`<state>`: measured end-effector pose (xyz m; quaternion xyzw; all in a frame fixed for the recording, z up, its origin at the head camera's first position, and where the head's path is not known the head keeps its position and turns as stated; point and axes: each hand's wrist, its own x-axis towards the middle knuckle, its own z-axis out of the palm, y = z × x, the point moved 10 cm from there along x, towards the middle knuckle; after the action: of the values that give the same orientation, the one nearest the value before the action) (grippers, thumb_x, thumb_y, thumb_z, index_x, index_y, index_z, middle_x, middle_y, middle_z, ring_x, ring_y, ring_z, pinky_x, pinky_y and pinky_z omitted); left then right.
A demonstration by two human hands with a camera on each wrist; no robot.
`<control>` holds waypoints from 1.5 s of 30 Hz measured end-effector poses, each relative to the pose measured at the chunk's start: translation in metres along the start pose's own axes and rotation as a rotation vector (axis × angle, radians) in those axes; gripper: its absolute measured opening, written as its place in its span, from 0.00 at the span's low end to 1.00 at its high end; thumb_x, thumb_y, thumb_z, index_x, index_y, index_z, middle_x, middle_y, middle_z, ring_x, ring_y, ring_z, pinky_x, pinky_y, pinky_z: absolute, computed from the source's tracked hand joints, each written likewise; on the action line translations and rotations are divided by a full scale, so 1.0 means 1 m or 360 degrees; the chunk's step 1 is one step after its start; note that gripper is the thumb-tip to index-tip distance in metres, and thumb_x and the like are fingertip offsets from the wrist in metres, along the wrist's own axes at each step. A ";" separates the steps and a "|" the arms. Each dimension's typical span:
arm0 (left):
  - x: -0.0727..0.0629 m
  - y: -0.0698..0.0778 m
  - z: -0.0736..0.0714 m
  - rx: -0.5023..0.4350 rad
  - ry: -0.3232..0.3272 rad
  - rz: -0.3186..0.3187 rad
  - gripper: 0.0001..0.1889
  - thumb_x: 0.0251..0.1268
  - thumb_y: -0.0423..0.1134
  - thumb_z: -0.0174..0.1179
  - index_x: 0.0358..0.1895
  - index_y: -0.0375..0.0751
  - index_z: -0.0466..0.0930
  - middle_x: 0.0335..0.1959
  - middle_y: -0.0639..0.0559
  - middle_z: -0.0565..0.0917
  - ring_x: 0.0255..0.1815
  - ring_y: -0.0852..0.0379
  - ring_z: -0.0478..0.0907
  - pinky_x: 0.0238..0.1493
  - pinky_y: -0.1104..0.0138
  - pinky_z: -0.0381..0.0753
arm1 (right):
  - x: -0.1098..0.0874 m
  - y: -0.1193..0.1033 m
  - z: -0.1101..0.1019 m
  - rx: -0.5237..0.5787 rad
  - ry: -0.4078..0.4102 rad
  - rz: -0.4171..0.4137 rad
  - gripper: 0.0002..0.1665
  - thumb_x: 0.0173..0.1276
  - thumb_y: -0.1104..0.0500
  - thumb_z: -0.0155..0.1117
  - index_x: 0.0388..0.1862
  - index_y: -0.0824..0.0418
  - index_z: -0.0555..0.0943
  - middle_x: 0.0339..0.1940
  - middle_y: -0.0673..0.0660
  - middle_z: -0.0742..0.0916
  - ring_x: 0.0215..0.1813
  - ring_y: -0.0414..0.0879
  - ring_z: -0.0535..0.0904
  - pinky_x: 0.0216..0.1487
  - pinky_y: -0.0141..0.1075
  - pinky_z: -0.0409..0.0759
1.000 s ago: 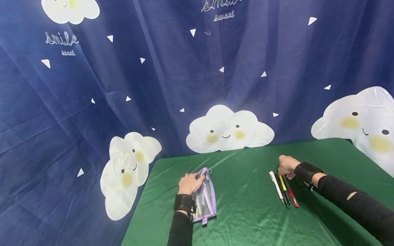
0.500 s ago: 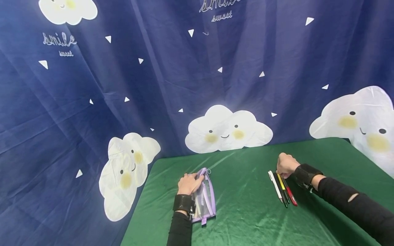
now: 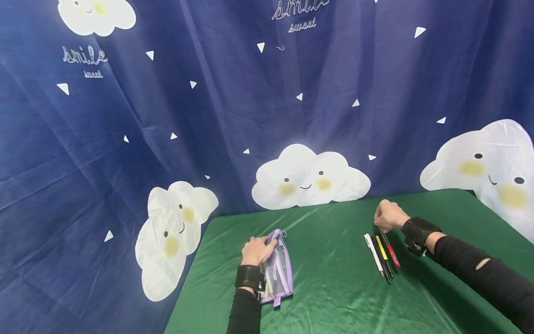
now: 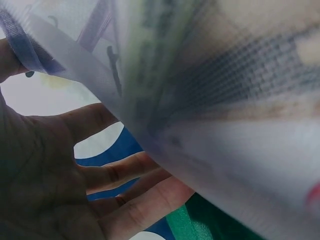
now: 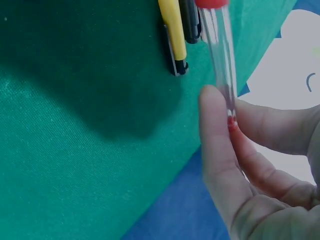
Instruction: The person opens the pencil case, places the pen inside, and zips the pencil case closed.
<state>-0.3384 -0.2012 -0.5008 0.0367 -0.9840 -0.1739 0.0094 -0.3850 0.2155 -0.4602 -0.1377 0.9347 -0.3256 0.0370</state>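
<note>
On the left, my left hand (image 3: 253, 252) grips the top of a see-through pencil pouch (image 3: 285, 271) with lilac trim. The left wrist view shows its fingers (image 4: 135, 195) at the pouch's mesh edge, with pens showing through. My right hand (image 3: 389, 216) pinches the end of a clear-barrelled red pen (image 5: 222, 55) between thumb and fingertips. The red pen slants down from the hand, its red cap (image 3: 392, 256) lowest. Beside it lie a white pen (image 3: 374, 255), a black pen (image 3: 386, 273) and a yellow pen (image 3: 381, 248).
A green cloth (image 3: 325, 278) covers the table. Behind it hangs a navy curtain (image 3: 233, 93) with smiling white clouds. A zip-pull ring (image 3: 284, 234) sits at the pouch's top corner.
My right hand has moved slightly up and away from the other pens, drawing the red pen with it. My left hand stays on the pouch.
</note>
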 end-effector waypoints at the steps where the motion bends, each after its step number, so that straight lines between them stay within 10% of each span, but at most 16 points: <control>1: 0.000 0.000 0.000 -0.0002 0.0000 0.0001 0.34 0.67 0.63 0.49 0.66 0.46 0.80 0.62 0.29 0.79 0.60 0.28 0.77 0.54 0.37 0.77 | 0.000 -0.002 -0.002 -0.0008 0.0013 -0.0011 0.07 0.53 0.71 0.62 0.18 0.66 0.82 0.10 0.49 0.82 0.17 0.41 0.81 0.22 0.34 0.79; 45: -0.001 0.001 0.000 0.0018 0.0015 0.0007 0.34 0.68 0.64 0.48 0.67 0.45 0.79 0.63 0.29 0.79 0.59 0.28 0.77 0.54 0.38 0.78 | 0.032 -0.036 -0.074 0.0083 0.0488 -0.0044 0.10 0.64 0.63 0.64 0.37 0.71 0.84 0.29 0.63 0.90 0.26 0.44 0.82 0.31 0.35 0.75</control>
<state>-0.3378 -0.2005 -0.5003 0.0354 -0.9850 -0.1680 0.0141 -0.4193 0.2241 -0.3789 -0.0982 0.9187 -0.3673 -0.1069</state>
